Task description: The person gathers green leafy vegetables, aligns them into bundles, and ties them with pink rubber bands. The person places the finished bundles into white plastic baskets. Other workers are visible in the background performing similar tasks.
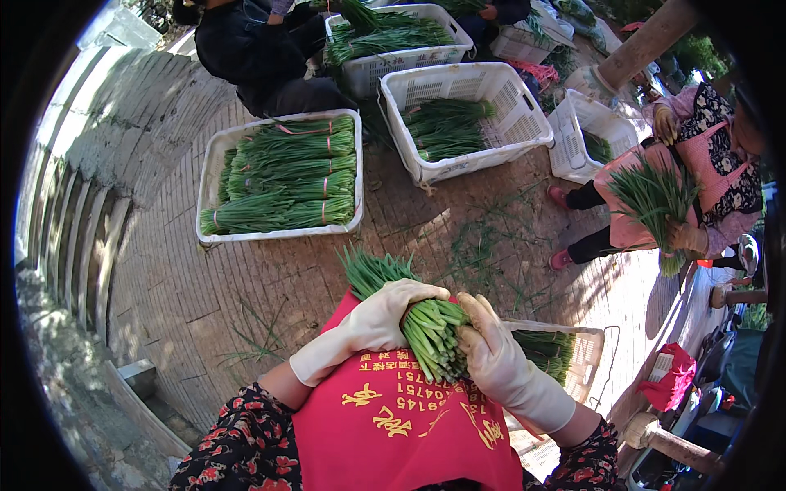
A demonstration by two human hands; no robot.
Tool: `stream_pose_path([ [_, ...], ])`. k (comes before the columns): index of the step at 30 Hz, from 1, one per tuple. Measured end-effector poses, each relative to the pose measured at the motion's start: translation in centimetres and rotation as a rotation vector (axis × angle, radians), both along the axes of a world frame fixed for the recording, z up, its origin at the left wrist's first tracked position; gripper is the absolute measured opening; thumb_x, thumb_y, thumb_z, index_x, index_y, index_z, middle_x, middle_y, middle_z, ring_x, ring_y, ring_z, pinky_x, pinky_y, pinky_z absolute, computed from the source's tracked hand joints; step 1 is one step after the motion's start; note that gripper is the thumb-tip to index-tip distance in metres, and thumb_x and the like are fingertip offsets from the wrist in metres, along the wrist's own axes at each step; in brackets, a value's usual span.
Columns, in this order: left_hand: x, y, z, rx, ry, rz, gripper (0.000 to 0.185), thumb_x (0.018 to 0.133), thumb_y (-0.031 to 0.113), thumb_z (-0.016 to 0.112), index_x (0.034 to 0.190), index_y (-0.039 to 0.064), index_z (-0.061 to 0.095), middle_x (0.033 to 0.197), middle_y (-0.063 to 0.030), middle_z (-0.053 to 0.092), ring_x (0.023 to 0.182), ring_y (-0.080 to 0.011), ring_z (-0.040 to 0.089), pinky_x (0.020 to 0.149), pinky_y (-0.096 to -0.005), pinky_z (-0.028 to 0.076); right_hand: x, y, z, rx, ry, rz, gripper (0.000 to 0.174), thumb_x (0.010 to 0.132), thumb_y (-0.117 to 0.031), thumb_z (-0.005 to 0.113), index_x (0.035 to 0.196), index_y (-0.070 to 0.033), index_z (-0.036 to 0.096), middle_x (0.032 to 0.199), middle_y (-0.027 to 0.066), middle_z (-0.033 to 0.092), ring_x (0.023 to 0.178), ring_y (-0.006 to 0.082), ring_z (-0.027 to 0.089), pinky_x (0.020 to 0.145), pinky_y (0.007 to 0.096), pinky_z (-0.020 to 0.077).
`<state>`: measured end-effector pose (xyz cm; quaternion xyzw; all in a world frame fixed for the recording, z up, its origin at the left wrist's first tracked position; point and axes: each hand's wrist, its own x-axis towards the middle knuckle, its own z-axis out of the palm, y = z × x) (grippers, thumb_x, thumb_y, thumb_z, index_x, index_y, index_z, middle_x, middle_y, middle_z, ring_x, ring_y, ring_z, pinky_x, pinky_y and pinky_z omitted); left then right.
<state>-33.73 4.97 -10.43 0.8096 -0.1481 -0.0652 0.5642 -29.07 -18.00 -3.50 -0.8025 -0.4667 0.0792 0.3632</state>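
Observation:
Both my hands wear pale rubber gloves. My left hand [382, 313] is wrapped around a thick bundle of green garlic chives [431, 334], its cut stem ends pointing down towards my red apron [393, 429] and its leafy tips away from me. On the right side of the bundle, my right hand [497, 356] touches the stems with its fingers, the glove tips stained brown. Whether those fingers pinch something is hidden. A white plastic crate [279, 236] beyond my hands holds several chive bundles tied with pink bands.
A second white crate [473, 161] with some bundles stands beyond, and another crate [586, 362] is close at my right. A person [715, 166] at the right holds chives. Loose leaves [482, 245] litter the brick paving. Stone steps [80, 245] rise at the left.

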Motion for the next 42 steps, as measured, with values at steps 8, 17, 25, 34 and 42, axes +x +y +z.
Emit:
stream_pose_path([
  [8, 0.9, 0.0, 1.3, 0.05, 0.044, -0.004, 0.07, 0.067, 0.015, 0.082, 0.132, 0.004, 0.058, 0.126, -0.0124, 0.065, 0.119, -0.0302, 0.06, 0.106, -0.0397, 0.044, 0.6, -0.1, -0.5, 0.06, -0.106, -0.03, 0.036, 0.08, 0.005, 0.07, 0.112, 0.003, 0.055, 0.137, 0.0272, 0.051, 0.124, 0.0428, 0.056, 0.099, 0.0443, 0.0512],
  [17, 0.6, -0.1, -0.3, 0.112, 0.109, -0.032, 0.072, 0.069, 0.016, 0.082, 0.135, 0.007, 0.056, 0.127, -0.0141, 0.063, 0.12, -0.0313, 0.059, 0.107, -0.0404, 0.044, 2.5, 1.3, 2.0, -0.032, -0.028, 0.019, 0.026, 0.083, -0.006, 0.066, 0.108, 0.002, 0.066, 0.137, 0.0247, 0.055, 0.112, 0.0395, 0.062, 0.102, 0.0541, 0.0464],
  [25, 0.6, 0.2, 0.5, 0.061, 0.139, -0.021, 0.071, 0.069, 0.018, 0.084, 0.134, 0.009, 0.057, 0.125, -0.0142, 0.064, 0.12, -0.0322, 0.059, 0.107, -0.0404, 0.044, 3.6, 1.6, 2.5, -0.168, -0.099, 0.157, 0.027, 0.082, -0.01, 0.065, 0.105, 0.004, 0.066, 0.137, 0.0268, 0.054, 0.11, 0.0378, 0.064, 0.101, 0.0563, 0.0456],
  [34, 0.5, 0.6, -1.7, 0.071, 0.046, -0.04, 0.063, 0.069, 0.019, 0.083, 0.126, 0.003, 0.061, 0.122, -0.0166, 0.065, 0.118, -0.0325, 0.06, 0.106, -0.0406, 0.045, 4.3, 3.2, 3.0, -0.289, -0.395, 0.354, 0.033, 0.078, -0.015, 0.061, 0.105, 0.003, 0.066, 0.136, 0.0279, 0.055, 0.109, 0.0335, 0.065, 0.102, 0.0619, 0.0427],
  [42, 0.7, 0.8, -1.3, 0.064, 0.042, -0.048, 0.063, 0.068, 0.017, 0.082, 0.126, 0.002, 0.061, 0.121, -0.0168, 0.065, 0.115, -0.0329, 0.06, 0.105, -0.0398, 0.045, 3.6, 2.5, 0.9, -0.183, -0.39, 0.292, 0.032, 0.08, -0.014, 0.059, 0.104, 0.006, 0.065, 0.134, 0.0276, 0.056, 0.11, 0.0351, 0.064, 0.103, 0.057, 0.0444],
])
